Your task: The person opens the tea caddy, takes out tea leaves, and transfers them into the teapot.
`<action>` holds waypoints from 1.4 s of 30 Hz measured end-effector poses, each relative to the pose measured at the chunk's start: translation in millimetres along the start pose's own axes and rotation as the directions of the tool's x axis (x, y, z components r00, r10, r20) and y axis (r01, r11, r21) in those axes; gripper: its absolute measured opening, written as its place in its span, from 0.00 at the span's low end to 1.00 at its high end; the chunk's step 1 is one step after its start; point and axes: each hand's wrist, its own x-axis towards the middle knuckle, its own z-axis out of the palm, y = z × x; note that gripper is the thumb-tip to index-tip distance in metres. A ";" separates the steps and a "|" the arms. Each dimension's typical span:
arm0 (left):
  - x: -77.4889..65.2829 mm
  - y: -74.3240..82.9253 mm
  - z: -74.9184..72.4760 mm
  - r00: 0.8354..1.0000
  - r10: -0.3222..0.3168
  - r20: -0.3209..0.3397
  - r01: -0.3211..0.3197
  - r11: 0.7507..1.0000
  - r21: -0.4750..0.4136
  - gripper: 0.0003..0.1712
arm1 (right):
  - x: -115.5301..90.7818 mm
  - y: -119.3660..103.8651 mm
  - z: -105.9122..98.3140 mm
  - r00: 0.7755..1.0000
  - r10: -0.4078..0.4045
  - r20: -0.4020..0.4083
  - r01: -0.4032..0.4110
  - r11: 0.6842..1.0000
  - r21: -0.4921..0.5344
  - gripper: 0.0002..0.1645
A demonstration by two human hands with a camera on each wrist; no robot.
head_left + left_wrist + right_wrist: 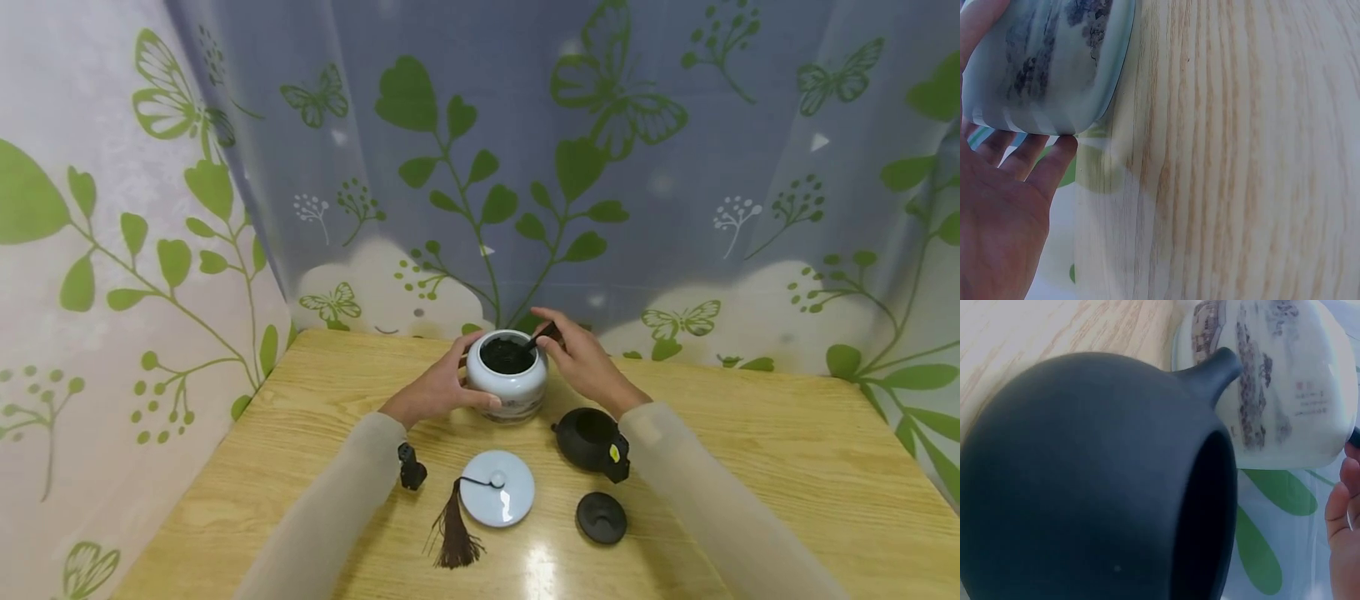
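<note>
A white porcelain jar (510,392) with a dark painted scene stands uncovered on the table, dark loose contents inside it. My left hand (442,385) grips its left side, thumb across the front and fingers behind; the left wrist view shows those fingertips against the jar wall (1041,69). At the jar's right rim, my right hand (581,354) pinches a slim black scoop (546,334), whose lower end dips into the mouth and is hidden. Below the right hand sits a black teapot (577,437) without its lid, its spout (1219,372) near the jar in the right wrist view.
Nearer me lie the pale round jar lid (495,504) with a brown tassel (456,533) and the black teapot lid (601,518). Small black devices (411,468) show beside the cuffs. A leaf-patterned curtain (480,167) borders the back of the wooden table (750,467).
</note>
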 end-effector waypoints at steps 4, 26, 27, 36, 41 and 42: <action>-0.5 0.2 0.2 1.000 0.003 0.007 -0.003 1.000 -0.001 0.69 | -0.5 -0.2 0.4 1.000 0.021 0.006 -0.021 0.999 0.025 0.27; -2.6 1.6 0.6 1.000 0.001 0.010 -0.001 1.000 -0.008 0.68 | -1.9 -3.4 1.6 0.998 0.067 0.005 -0.067 0.997 -0.038 0.11; -2.9 1.7 0.6 1.000 0.003 0.011 -0.003 1.000 -0.009 0.68 | -2.4 -3.3 1.4 0.997 0.071 0.007 -0.071 0.997 -0.034 0.10; -1.7 1.0 0.2 1.000 0.007 0.011 -0.007 1.000 -0.004 0.70 | -1.6 -0.4 1.1 1.000 0.009 0.023 -0.008 0.999 -0.043 0.08; -1.8 0.7 0.1 1.000 0.006 0.012 -0.006 1.000 -0.008 0.69 | -2.1 -1.1 0.7 0.999 0.008 0.048 -0.006 0.999 -0.037 0.08; -2.0 0.9 0.3 1.000 0.002 0.011 -0.002 1.000 -0.008 0.69 | -2.2 -1.3 0.9 0.999 0.012 0.051 -0.011 0.999 -0.036 0.08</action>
